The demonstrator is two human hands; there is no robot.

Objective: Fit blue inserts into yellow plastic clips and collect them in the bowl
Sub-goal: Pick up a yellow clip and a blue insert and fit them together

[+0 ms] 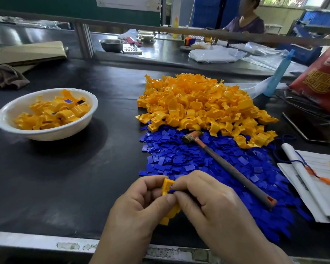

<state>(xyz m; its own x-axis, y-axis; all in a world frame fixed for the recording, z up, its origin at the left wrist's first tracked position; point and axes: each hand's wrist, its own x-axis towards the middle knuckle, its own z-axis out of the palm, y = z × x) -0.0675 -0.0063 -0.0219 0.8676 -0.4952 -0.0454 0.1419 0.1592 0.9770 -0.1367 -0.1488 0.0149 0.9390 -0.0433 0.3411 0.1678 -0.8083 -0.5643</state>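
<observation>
Between left grip (pixel 139 206) and right grip (pixel 208 202), yellow clip (pixel 167 185)

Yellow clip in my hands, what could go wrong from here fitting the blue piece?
The blue insert, barely showing between the fingers, could go in crooked on the yellow clip or slip into the loose blue pile. The bowl sits off to the left, so a tossed clip might miss it.
</observation>
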